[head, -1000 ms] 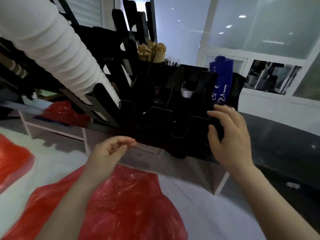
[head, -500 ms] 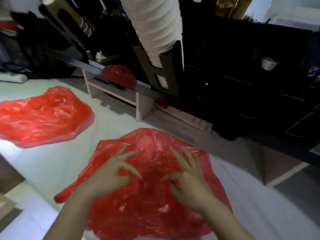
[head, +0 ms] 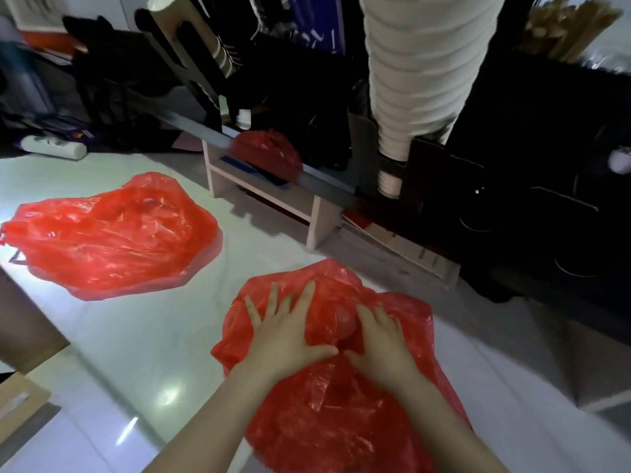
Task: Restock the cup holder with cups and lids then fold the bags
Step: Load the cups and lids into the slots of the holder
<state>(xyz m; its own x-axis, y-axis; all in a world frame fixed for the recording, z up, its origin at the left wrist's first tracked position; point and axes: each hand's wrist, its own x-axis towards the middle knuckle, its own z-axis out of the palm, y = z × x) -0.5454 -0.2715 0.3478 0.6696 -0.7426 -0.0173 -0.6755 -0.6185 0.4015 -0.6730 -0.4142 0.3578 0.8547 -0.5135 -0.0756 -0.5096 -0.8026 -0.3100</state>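
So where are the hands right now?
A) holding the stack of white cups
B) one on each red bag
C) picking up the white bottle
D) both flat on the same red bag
D: the left hand and the right hand both lie flat on the near red bag, with fingers mostly straight, while the other red bag lies apart to the left with no hand on it.

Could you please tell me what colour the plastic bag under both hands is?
Translucent red, crinkled; the thin plastic bag shows best in the head view.
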